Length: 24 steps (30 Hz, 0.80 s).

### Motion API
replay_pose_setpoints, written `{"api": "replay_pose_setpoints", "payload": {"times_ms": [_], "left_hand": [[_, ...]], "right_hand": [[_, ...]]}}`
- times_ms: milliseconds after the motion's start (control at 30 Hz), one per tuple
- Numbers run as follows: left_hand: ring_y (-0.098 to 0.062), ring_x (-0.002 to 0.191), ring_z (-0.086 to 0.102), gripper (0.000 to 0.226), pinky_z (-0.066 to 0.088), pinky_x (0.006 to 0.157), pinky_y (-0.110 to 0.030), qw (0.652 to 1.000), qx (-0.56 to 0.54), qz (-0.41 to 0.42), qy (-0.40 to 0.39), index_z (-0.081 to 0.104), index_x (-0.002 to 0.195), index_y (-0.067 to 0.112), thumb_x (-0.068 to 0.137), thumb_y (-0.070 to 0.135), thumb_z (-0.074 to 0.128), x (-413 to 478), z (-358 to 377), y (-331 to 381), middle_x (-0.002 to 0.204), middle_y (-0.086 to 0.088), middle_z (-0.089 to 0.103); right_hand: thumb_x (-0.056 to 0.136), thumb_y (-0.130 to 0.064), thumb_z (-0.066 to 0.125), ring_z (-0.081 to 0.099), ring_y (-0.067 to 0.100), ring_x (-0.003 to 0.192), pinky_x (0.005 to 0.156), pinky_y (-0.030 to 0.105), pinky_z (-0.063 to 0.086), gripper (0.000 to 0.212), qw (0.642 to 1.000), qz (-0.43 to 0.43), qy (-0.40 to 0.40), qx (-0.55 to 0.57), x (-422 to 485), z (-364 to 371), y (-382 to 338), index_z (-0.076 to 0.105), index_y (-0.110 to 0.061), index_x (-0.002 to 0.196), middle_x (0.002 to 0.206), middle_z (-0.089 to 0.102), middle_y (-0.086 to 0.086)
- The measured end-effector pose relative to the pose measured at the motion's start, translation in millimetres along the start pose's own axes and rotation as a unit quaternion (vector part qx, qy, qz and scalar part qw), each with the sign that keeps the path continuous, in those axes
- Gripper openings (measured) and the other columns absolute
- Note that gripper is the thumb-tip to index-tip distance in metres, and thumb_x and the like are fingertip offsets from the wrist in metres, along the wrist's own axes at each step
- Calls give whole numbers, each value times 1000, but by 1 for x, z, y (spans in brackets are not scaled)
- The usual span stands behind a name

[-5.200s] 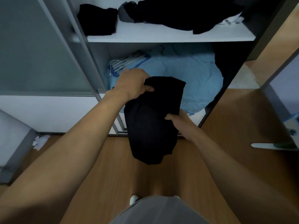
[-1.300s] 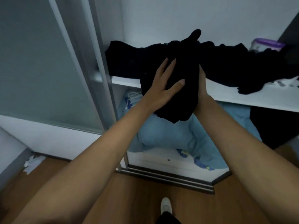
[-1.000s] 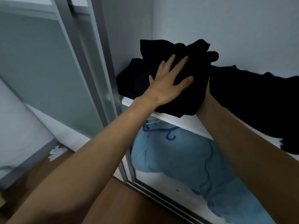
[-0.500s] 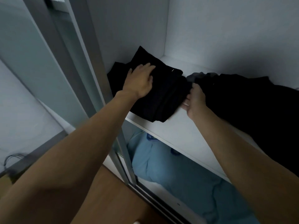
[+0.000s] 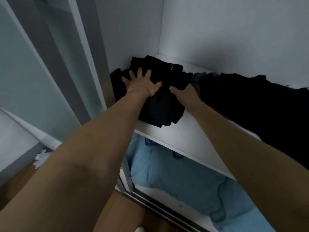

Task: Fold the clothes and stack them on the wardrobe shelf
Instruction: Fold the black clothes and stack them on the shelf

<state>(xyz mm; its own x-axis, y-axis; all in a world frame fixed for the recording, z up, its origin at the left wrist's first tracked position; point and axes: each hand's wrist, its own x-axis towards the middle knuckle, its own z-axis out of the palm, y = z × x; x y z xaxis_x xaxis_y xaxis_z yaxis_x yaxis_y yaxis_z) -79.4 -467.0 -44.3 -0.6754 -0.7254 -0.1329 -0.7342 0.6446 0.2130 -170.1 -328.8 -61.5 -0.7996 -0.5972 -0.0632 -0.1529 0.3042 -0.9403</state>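
White wardrobe shelf (image 5: 192, 131) holding a folded black garment (image 5: 165, 104) in its left corner, with two bare hands on it.
Left hand (image 5: 142, 84) lies flat on top, fingers straight and spread; right hand (image 5: 185, 94) grips the garment's right edge, thumb on top, its fingers hidden. Just right sits a loose pile of dark clothes (image 5: 250, 101). Light blue bedding (image 5: 184, 181) fills the compartment below.

A folded garment (image 5: 160, 104) is showing plain black on a white shelf (image 5: 192, 131), and the loose pile of clothes (image 5: 250, 106) beside it is looking black too, with grey fabric (image 5: 198, 77) peeking between them. Below, bedding (image 5: 184, 181) is showing light blue, while the floor (image 5: 142, 218) is glowing brown beside a frosted grey-green door (image 5: 25, 72).
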Motion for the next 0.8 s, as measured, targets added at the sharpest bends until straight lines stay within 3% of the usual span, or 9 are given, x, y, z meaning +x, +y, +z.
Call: {"api": "replay_pose_setpoints", "payload": {"times_ms": [133, 200, 300, 367, 433, 533, 600, 667, 800], "left_hand": [[-35, 151, -8, 66, -7, 116, -65, 992, -19, 67, 105, 30, 151, 19, 93, 37, 53, -7, -1, 27, 166, -9, -5], [-32, 152, -3, 59, -5, 120, -57, 976, -68, 155, 138, 42, 143, 16, 86, 23, 57, -16, -1, 55, 165, -11, 3], [-29, 148, 19, 48, 15, 122, -41, 938, -176, 275, 114, 54, 132, 9, 84, 13, 57, -30, -1, 105, 160, -14, 23], [-29, 145, 27, 49, 23, 119, -38, 921, -198, 328, 78, 52, 134, 8, 85, 13, 58, -36, 3, 139, 156, -13, 30], [-28, 141, 34, 55, 29, 117, -41, 912, -184, 365, 50, 46, 138, 10, 86, 18, 61, -38, 14, 170, 151, -11, 37], [-31, 135, 39, 76, 37, 110, -49, 913, -140, 382, -32, 32, 147, 12, 84, 30, 69, -41, 36, 206, 149, -10, 38], [-35, 133, 40, 86, 37, 108, -53, 914, -79, 391, -72, 25, 150, 17, 81, 36, 73, -45, 53, 223, 149, -11, 36], [-37, 132, 40, 81, 35, 107, -55, 917, -22, 397, -33, 28, 148, 22, 82, 40, 72, -46, 67, 234, 146, -11, 37], [-33, 117, 51, 40, 40, 99, -53, 918, -64, 388, 60, 54, 120, 19, 88, 38, 69, -42, 68, 241, 123, -8, 53]], "right_hand": [[94, -28, 63, 67, 22, 96, 91, 44, 55, 28, 997, -23, 56, -41, -14, -48, -4, 66, -4, 107, 98, 69, 5], [94, -22, 62, 67, 22, 99, 96, 45, 54, 16, 990, -57, 108, -65, -25, -86, 0, 67, -11, 104, 102, 70, 6], [91, -13, 63, 67, 18, 101, 100, 36, 52, 14, 973, -67, 187, -113, -45, -145, 9, 70, -18, 102, 101, 70, 0], [89, -13, 65, 65, 15, 105, 99, 26, 49, 14, 958, -48, 237, -152, -59, -180, 20, 69, -19, 102, 102, 68, -4], [88, -21, 70, 61, 16, 114, 97, 20, 42, 27, 943, -6, 257, -211, -74, -209, 36, 66, -16, 114, 114, 65, -2], [81, -38, 77, 49, 24, 131, 109, 34, 39, 64, 913, 76, 211, -341, -99, -237, 59, 53, -16, 137, 140, 54, 6], [79, -40, 78, 33, 28, 142, 118, 42, 29, 76, 888, 86, 167, -419, -110, -243, 72, 45, -19, 145, 153, 39, 6], [82, -35, 76, 28, 28, 143, 118, 40, 26, 71, 880, 69, 170, -438, -115, -245, 83, 45, -20, 144, 156, 34, 3], [87, -26, 73, 51, 27, 126, 111, 37, 40, 55, 897, 37, 301, -321, -117, -259, 89, 53, -12, 136, 140, 50, 8]]}}
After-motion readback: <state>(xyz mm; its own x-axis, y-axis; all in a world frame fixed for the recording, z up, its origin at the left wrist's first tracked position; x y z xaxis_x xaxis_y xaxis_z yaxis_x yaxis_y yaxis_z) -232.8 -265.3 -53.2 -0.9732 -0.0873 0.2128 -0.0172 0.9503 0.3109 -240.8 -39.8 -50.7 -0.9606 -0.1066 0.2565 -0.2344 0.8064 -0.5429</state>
